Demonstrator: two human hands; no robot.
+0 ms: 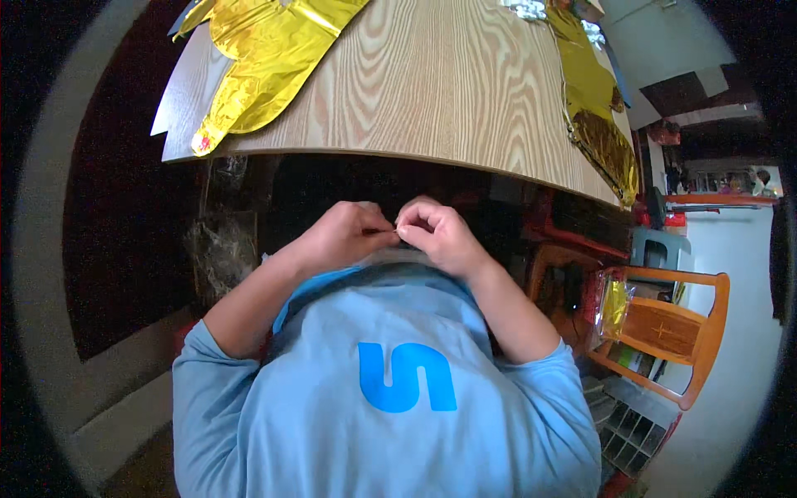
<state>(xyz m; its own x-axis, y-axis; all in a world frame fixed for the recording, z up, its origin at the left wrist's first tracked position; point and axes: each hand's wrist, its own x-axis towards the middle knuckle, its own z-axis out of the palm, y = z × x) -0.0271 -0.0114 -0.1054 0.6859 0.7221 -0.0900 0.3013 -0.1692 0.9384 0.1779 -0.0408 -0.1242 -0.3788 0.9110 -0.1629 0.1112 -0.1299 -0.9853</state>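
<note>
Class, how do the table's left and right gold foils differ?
Colour: the left foil is bright gold; the right foil looks darker, partly brown.
Shape: the left foil tapers to a rounded tip; the right foil forms a long strip.
Both shine, lying on the table.

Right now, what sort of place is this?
Likely a home room or small indoor workspace: a wood-grain table with shiny gold foil pieces on it, and a wooden chair to the right.
</note>
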